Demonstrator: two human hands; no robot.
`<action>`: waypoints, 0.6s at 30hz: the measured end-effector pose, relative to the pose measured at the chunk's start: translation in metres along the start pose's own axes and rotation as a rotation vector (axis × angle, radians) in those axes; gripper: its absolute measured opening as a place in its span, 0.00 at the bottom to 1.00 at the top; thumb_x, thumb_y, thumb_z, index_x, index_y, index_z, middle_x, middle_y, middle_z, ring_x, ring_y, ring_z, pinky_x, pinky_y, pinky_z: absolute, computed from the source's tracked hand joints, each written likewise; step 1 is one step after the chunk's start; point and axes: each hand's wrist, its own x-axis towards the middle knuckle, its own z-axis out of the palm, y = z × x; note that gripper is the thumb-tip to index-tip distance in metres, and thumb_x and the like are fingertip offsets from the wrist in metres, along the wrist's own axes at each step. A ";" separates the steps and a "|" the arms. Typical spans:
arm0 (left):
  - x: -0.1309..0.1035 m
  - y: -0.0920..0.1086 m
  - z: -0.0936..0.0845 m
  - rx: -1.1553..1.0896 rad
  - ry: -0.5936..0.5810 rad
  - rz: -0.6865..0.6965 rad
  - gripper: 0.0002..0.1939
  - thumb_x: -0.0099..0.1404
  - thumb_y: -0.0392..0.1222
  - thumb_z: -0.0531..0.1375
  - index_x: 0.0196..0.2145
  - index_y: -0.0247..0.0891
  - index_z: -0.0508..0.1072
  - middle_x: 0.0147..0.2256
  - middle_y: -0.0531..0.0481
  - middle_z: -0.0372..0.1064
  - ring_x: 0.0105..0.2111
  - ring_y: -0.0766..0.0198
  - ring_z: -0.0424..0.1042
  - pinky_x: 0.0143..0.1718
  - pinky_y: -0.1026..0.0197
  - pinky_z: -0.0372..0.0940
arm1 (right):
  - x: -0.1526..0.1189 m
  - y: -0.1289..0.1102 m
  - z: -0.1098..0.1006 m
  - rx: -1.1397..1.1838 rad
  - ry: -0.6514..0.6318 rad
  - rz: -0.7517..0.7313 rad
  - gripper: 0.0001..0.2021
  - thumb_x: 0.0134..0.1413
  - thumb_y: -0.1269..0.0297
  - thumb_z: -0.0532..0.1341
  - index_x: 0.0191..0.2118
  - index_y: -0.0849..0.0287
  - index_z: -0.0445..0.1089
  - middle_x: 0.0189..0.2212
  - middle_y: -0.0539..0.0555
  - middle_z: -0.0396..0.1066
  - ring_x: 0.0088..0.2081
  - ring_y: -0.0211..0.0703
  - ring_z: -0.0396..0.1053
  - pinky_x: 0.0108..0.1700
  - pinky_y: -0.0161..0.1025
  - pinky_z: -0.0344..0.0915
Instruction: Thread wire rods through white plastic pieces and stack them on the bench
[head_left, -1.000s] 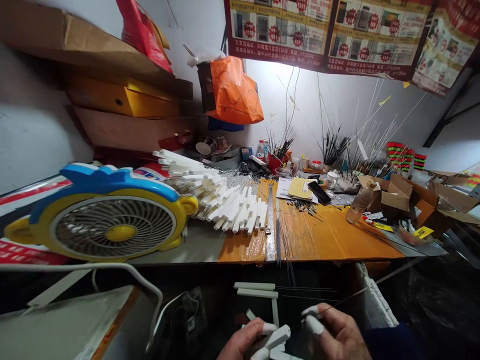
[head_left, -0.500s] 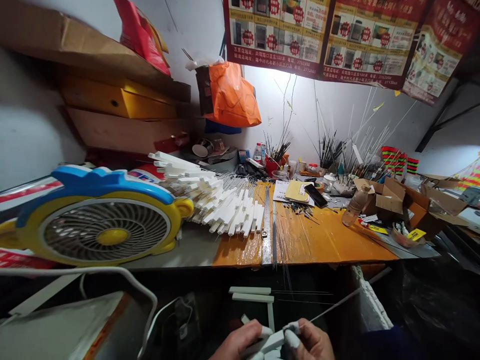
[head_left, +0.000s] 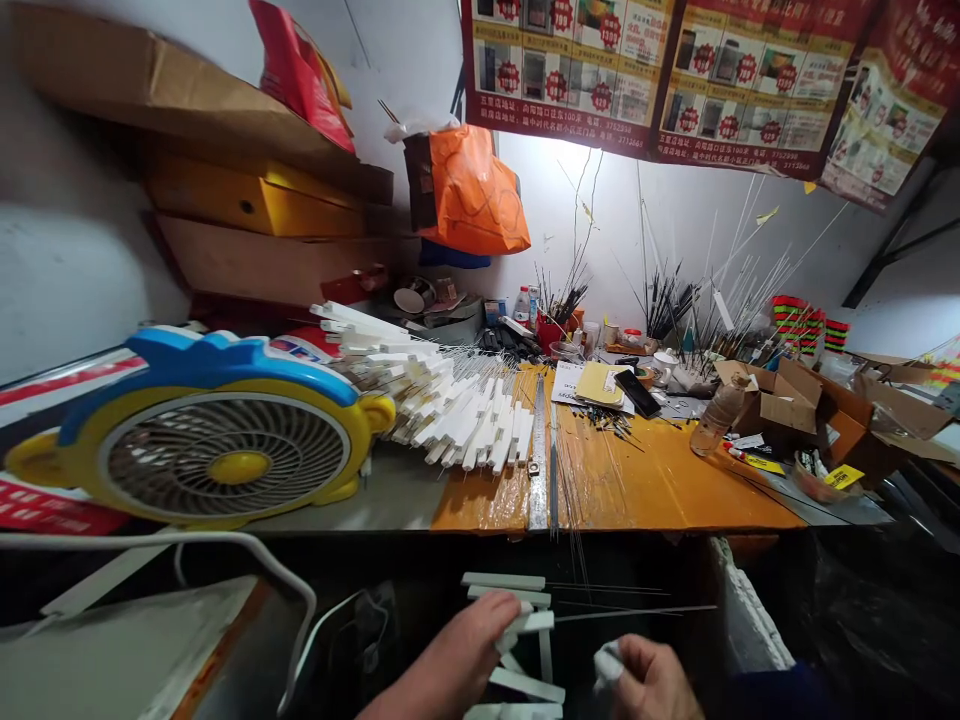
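My left hand [head_left: 466, 650] grips a short white foam strip [head_left: 535, 622] between thumb and fingers, below the table's front edge. A thin rod [head_left: 637, 611] sticks out of the strip's right end. Apart from it, to the right, my right hand [head_left: 651, 680] is closed, with white coverings on its fingertips; whether anything small is pinched there is hidden. More white foam strips [head_left: 526, 686] lie below and around my left hand, some with thin wires running right.
A big heap of white foam strips [head_left: 457, 415] lies on the table beside a blue and yellow fan [head_left: 240, 468]. A metal ruler [head_left: 538, 460], a phone [head_left: 637, 393], a bottle [head_left: 716, 415] and cardboard boxes [head_left: 787, 400] are also on the table. A white cable [head_left: 292, 580] curves at lower left.
My hands have moved apart: the left went up and left with the foam strip, while the right came off it to the right. The view has shifted slightly left.
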 end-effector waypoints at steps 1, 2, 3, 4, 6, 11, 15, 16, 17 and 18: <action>0.008 -0.005 -0.004 0.090 0.008 -0.021 0.26 0.52 0.22 0.51 0.45 0.38 0.75 0.45 0.45 0.73 0.47 0.55 0.70 0.51 0.58 0.63 | 0.008 -0.009 -0.008 -0.054 0.026 -0.016 0.19 0.42 0.47 0.70 0.21 0.59 0.72 0.14 0.44 0.62 0.17 0.34 0.58 0.22 0.34 0.56; 0.018 -0.010 -0.008 0.159 0.009 -0.038 0.28 0.52 0.21 0.50 0.46 0.38 0.75 0.47 0.44 0.74 0.49 0.53 0.70 0.53 0.56 0.63 | 0.019 -0.018 -0.015 -0.090 0.053 -0.051 0.18 0.45 0.47 0.69 0.22 0.59 0.71 0.15 0.45 0.64 0.17 0.35 0.60 0.23 0.34 0.57; 0.027 -0.015 -0.011 0.202 0.004 -0.049 0.28 0.54 0.21 0.50 0.48 0.38 0.76 0.48 0.43 0.74 0.51 0.51 0.69 0.54 0.54 0.62 | 0.030 -0.027 -0.019 -0.103 0.068 -0.069 0.18 0.45 0.48 0.68 0.23 0.59 0.72 0.17 0.46 0.67 0.18 0.35 0.63 0.24 0.34 0.59; 0.037 -0.020 -0.013 0.221 -0.006 -0.053 0.27 0.56 0.22 0.49 0.48 0.38 0.76 0.48 0.43 0.74 0.52 0.50 0.69 0.55 0.52 0.62 | 0.043 -0.034 -0.021 -0.109 0.069 -0.074 0.17 0.45 0.49 0.68 0.24 0.59 0.71 0.18 0.47 0.70 0.18 0.35 0.64 0.24 0.34 0.59; 0.053 -0.029 -0.013 0.221 -0.036 -0.040 0.26 0.60 0.23 0.50 0.50 0.36 0.77 0.50 0.41 0.75 0.53 0.48 0.71 0.55 0.50 0.63 | 0.067 -0.043 -0.014 -0.123 0.040 -0.053 0.17 0.44 0.49 0.69 0.22 0.59 0.70 0.19 0.48 0.72 0.16 0.34 0.65 0.22 0.33 0.58; 0.069 -0.046 -0.008 0.256 -0.096 -0.018 0.31 0.59 0.21 0.52 0.57 0.34 0.75 0.53 0.38 0.75 0.53 0.41 0.73 0.54 0.46 0.63 | 0.102 -0.037 0.015 -0.142 -0.013 0.029 0.20 0.39 0.51 0.71 0.16 0.55 0.62 0.10 0.42 0.63 0.10 0.29 0.53 0.15 0.31 0.44; 0.063 -0.043 0.000 0.290 -0.047 0.063 0.27 0.63 0.24 0.51 0.56 0.36 0.75 0.51 0.40 0.75 0.53 0.44 0.72 0.54 0.48 0.64 | 0.101 -0.033 0.008 -0.117 -0.053 0.063 0.18 0.41 0.53 0.70 0.18 0.55 0.62 0.11 0.41 0.63 0.11 0.27 0.51 0.15 0.30 0.42; 0.060 -0.040 0.004 0.297 -0.033 0.099 0.24 0.64 0.25 0.51 0.52 0.36 0.77 0.49 0.40 0.76 0.51 0.46 0.73 0.53 0.49 0.65 | 0.099 -0.033 0.004 -0.116 -0.073 0.076 0.17 0.41 0.53 0.69 0.19 0.56 0.63 0.12 0.42 0.65 0.11 0.28 0.52 0.15 0.30 0.42; 0.056 -0.035 0.009 0.301 -0.024 0.146 0.19 0.65 0.26 0.52 0.47 0.37 0.78 0.45 0.42 0.77 0.48 0.48 0.74 0.50 0.51 0.66 | 0.096 -0.034 -0.001 -0.115 -0.093 0.090 0.17 0.41 0.53 0.69 0.19 0.56 0.64 0.12 0.44 0.67 0.11 0.28 0.54 0.15 0.30 0.41; 0.052 -0.029 0.015 0.300 -0.020 0.203 0.15 0.65 0.28 0.54 0.41 0.37 0.79 0.40 0.44 0.77 0.44 0.50 0.75 0.47 0.54 0.68 | 0.092 -0.034 -0.005 -0.112 -0.110 0.105 0.17 0.41 0.52 0.69 0.19 0.56 0.65 0.13 0.45 0.68 0.12 0.28 0.54 0.15 0.30 0.41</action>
